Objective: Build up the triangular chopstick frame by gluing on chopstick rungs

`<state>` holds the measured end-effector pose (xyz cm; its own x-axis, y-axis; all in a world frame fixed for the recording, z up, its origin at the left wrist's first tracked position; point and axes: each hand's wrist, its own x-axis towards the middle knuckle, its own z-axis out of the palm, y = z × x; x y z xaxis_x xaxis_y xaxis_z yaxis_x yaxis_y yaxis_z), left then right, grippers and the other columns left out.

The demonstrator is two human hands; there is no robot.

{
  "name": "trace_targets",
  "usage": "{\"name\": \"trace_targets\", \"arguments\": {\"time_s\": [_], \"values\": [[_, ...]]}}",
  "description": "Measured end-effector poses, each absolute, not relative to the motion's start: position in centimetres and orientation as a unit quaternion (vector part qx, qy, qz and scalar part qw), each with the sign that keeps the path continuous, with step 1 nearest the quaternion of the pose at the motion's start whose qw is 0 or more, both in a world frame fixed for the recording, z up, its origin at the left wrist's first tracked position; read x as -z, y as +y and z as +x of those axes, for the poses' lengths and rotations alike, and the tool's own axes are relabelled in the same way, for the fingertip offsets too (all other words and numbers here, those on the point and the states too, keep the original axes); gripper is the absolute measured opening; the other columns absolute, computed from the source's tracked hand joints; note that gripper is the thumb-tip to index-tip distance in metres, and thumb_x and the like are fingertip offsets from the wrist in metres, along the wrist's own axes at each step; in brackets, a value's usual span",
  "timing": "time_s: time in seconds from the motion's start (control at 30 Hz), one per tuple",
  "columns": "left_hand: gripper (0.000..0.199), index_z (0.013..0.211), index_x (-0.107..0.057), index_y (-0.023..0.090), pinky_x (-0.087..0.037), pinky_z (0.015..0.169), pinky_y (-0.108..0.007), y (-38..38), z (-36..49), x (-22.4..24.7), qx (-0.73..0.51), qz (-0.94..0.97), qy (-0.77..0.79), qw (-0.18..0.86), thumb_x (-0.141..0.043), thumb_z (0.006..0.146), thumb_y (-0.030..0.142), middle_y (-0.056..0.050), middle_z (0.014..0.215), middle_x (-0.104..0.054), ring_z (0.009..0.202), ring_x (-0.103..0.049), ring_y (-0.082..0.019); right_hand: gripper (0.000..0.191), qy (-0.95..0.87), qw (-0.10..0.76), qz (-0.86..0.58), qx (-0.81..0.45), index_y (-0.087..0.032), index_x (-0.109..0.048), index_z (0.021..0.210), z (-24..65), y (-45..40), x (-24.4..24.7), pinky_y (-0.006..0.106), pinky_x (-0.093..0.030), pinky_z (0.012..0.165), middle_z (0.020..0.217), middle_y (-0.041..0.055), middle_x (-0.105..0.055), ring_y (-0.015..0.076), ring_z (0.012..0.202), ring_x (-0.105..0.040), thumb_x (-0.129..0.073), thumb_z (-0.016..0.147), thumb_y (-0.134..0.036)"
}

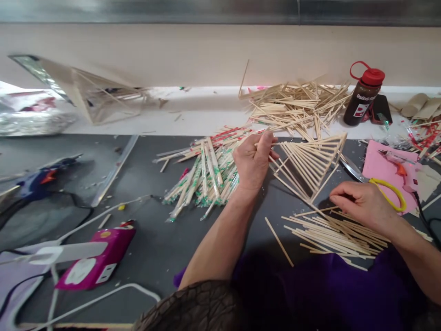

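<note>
My left hand [254, 158] is closed on one corner of a frame built of wooden chopsticks [306, 161], held tilted above the table. Rows of sticks fan across its triangular face. To the right of the frame's lower corner is my right hand [365, 204], its fingers curled together; anything between the fingertips is hidden. Loose chopsticks [334, 234] lie in a pile below my right hand, and a single chopstick [279, 241] rests to their left. Paper- and plastic-wrapped chopsticks [210, 174] are heaped beside my left hand.
Behind lies a large chopstick heap [296, 108] near a red-capped bottle [365, 94]. Yellow-handled scissors [389, 191] and a pink glue gun [406, 174] lie at right. On the left are a blue glue gun [44, 177], a magenta power strip [98, 257], cords and another stick structure [103, 96].
</note>
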<state>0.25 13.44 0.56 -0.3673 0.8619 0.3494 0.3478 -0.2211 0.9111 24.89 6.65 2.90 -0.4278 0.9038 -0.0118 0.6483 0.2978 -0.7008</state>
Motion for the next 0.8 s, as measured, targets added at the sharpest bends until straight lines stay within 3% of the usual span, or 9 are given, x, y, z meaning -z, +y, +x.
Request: {"name": "trace_targets", "arguments": {"time_s": [0.33,0.63,0.8], "values": [[0.04,0.073,-0.069,0.018,-0.043,0.041,-0.02,12.8,1.5,-1.7,-0.616,0.501,0.552,0.254,-0.057,0.083,0.055,-0.002,0.066,-0.069,0.046,-0.06,-0.008,0.022,-0.84,0.136,-0.444,-0.279,-0.019,-0.067,0.08,23.5,4.5,-2.9,0.025,-0.042,0.067,0.079,0.0007,-0.069,0.0139,0.074,-0.063,-0.048,0.091,-0.023],[0.043,0.071,-0.068,0.016,-0.04,0.037,-0.02,12.5,0.9,-3.0,-0.662,0.45,0.538,0.263,-0.054,0.084,0.056,-0.003,0.066,-0.068,0.044,-0.06,-0.008,0.024,-0.826,0.04,-0.541,-0.155,-0.017,-0.068,0.097,24.0,7.6,-0.1,0.026,-0.043,0.072,0.097,0.0058,-0.071,0.0181,0.087,-0.066,-0.045,0.092,-0.023],[0.045,0.071,-0.068,0.016,-0.041,0.038,-0.018,12.9,0.6,-3.0,-0.663,0.444,0.543,0.262,-0.054,0.083,0.058,-0.003,0.066,-0.068,0.045,-0.059,-0.008,0.026,-0.833,-0.043,-0.544,-0.088,-0.02,-0.067,0.102,22.4,8.4,0.8,0.026,-0.04,0.061,0.1,0.0065,-0.069,0.0181,0.079,-0.065,-0.046,0.092,-0.032]]}}
